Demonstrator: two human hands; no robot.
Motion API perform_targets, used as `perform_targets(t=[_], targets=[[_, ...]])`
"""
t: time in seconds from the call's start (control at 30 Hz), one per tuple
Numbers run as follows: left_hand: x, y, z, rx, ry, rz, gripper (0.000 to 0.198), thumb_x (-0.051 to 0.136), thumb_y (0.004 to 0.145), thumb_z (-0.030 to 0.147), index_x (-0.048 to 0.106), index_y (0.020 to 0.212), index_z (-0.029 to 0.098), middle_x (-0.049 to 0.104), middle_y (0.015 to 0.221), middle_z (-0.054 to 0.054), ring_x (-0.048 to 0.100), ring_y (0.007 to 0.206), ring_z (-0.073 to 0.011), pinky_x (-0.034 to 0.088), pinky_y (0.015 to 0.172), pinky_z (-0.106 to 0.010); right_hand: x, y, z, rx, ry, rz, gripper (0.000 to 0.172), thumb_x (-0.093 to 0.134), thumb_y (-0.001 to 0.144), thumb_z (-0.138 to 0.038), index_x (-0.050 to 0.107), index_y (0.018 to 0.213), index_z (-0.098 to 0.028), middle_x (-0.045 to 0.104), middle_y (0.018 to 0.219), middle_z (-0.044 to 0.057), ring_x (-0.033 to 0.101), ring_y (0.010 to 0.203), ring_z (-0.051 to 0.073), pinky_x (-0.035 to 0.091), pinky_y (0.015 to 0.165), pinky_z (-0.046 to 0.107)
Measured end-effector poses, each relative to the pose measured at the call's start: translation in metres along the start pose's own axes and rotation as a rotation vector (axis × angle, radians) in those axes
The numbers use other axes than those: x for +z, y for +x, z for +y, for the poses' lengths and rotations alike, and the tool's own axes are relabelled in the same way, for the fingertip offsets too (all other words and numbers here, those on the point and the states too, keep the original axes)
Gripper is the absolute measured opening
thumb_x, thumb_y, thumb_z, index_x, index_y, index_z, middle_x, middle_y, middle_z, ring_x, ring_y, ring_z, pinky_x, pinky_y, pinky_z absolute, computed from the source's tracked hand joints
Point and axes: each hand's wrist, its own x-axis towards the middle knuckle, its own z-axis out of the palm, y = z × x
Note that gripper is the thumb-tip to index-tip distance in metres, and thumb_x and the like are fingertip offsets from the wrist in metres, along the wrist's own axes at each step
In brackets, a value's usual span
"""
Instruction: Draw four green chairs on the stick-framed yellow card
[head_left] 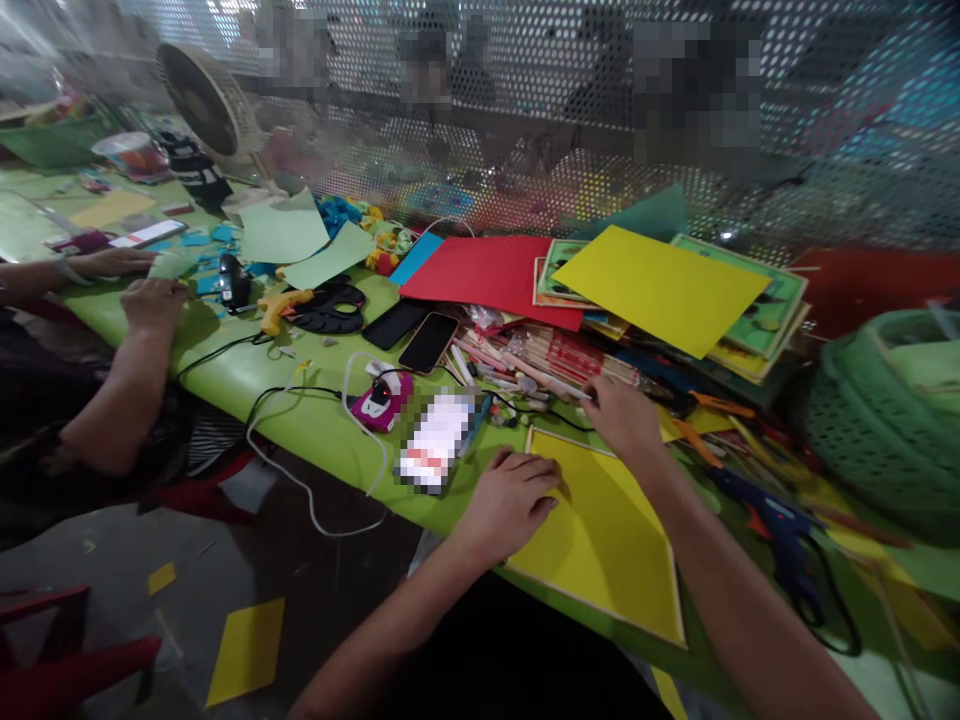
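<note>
A yellow sheet (592,540) edged with thin pale wooden strips lies flat at the front of the table. Across its left edge rests my left hand (510,505), palm down, fingers loosely stretched and holding nothing. Beyond the sheet's far edge, my right hand (622,415) reaches into a heap of sticks and pens. Its fingertips are closed at the near end of a pale stick (551,383); the hand partly hides the grip. Left of my left hand lies a lit phone (437,440).
A blue glue gun (780,530) with its cord and a green basket (862,420) stand at right. Behind are a red sheet (480,275) and a loose yellow sheet (660,290). White cables (315,515) hang over the edge. A co-worker's hands (154,300) work at left.
</note>
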Motion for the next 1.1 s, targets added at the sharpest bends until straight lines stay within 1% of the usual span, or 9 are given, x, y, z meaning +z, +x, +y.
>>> perform_targets(t=[0.2, 0.37, 0.53, 0.63, 0.7, 0.77, 0.9, 1.0, 1.1], targets=[[0.002, -0.001, 0.006, 0.04, 0.105, -0.039, 0.029, 0.059, 0.098, 0.029, 0.064, 0.127, 0.028, 0.064, 0.141, -0.002, 0.058, 0.127, -0.0212, 0.032, 0.117, -0.048, -0.002, -0.005, 0.012, 0.058, 0.276, 0.026, 0.012, 0.061, 0.086, -0.022, 0.069, 0.095, -0.021, 0.076, 0.096, 0.008, 0.07, 0.083, 0.024, 0.047, 0.072, 0.032], [0.0, -0.001, 0.008, 0.04, 0.094, -0.022, 0.03, 0.061, 0.097, 0.032, 0.064, 0.126, 0.029, 0.066, 0.139, -0.002, 0.057, 0.13, -0.0214, 0.03, 0.119, -0.049, -0.003, -0.011, 0.022, 0.103, 0.518, 0.055, 0.018, 0.058, 0.085, -0.028, 0.071, 0.095, -0.02, 0.076, 0.093, 0.008, 0.071, 0.08, 0.023, 0.052, 0.076, 0.034], [0.001, -0.002, 0.002, 0.027, 0.054, 0.07, 0.027, 0.06, 0.097, 0.025, 0.067, 0.123, 0.026, 0.068, 0.135, -0.004, 0.06, 0.128, -0.0225, 0.038, 0.116, -0.048, -0.016, -0.023, 0.035, 0.254, 1.037, 0.015, 0.031, 0.072, 0.074, -0.047, 0.072, 0.088, -0.02, 0.076, 0.082, 0.005, 0.072, 0.071, 0.022, 0.056, 0.07, 0.034], [-0.002, 0.001, 0.0, 0.012, 0.043, 0.187, 0.028, 0.059, 0.096, 0.021, 0.067, 0.122, 0.024, 0.068, 0.135, -0.006, 0.06, 0.127, -0.0238, 0.047, 0.108, -0.045, -0.029, -0.036, 0.041, 0.311, 1.191, -0.004, 0.042, 0.083, 0.064, -0.053, 0.074, 0.087, -0.019, 0.074, 0.077, 0.004, 0.071, 0.068, 0.02, 0.056, 0.068, 0.033], [-0.007, 0.004, 0.001, -0.002, 0.035, 0.277, 0.034, 0.057, 0.097, 0.021, 0.063, 0.13, 0.024, 0.066, 0.139, -0.008, 0.06, 0.128, -0.0231, 0.05, 0.106, -0.043, -0.038, -0.049, 0.044, 0.331, 1.226, -0.003, 0.045, 0.087, 0.062, -0.054, 0.076, 0.087, -0.019, 0.074, 0.077, 0.003, 0.07, 0.066, 0.018, 0.056, 0.065, 0.031], [-0.014, 0.01, 0.005, -0.012, 0.045, 0.344, 0.043, 0.054, 0.098, 0.021, 0.053, 0.141, 0.024, 0.061, 0.144, -0.009, 0.057, 0.132, -0.0222, 0.046, 0.111, -0.044, -0.046, -0.063, 0.044, 0.329, 1.253, -0.008, 0.045, 0.088, 0.062, -0.055, 0.077, 0.088, -0.02, 0.075, 0.08, 0.003, 0.069, 0.066, 0.017, 0.056, 0.065, 0.029], [-0.024, 0.026, 0.013, 0.027, 0.073, 0.336, 0.055, 0.052, 0.101, 0.023, 0.037, 0.154, 0.024, 0.052, 0.154, -0.01, 0.047, 0.142, -0.0221, 0.039, 0.118, -0.043, -0.059, -0.09, 0.042, 0.298, 1.272, -0.029, 0.04, 0.088, 0.066, -0.052, 0.078, 0.087, -0.021, 0.074, 0.077, 0.003, 0.07, 0.066, 0.016, 0.058, 0.066, 0.029], [-0.02, 0.035, 0.015, 0.057, 0.092, 0.304, 0.047, 0.056, 0.099, 0.023, 0.05, 0.146, 0.023, 0.062, 0.144, -0.009, 0.055, 0.133, -0.0233, 0.041, 0.113, -0.043, -0.064, -0.106, 0.039, 0.3, 1.303, -0.055, 0.037, 0.09, 0.065, -0.048, 0.078, 0.086, -0.021, 0.073, 0.076, 0.003, 0.07, 0.066, 0.017, 0.059, 0.065, 0.029], [-0.01, 0.036, 0.019, 0.059, 0.109, 0.286, 0.026, 0.061, 0.098, 0.024, 0.068, 0.122, 0.024, 0.076, 0.113, -0.005, 0.064, 0.111, -0.0227, 0.047, 0.098, -0.04, -0.064, -0.12, 0.035, 0.318, 1.383, 0.002, 0.032, 0.09, 0.067, -0.045, 0.078, 0.085, -0.022, 0.072, 0.077, 0.002, 0.069, 0.066, 0.015, 0.059, 0.064, 0.027]])
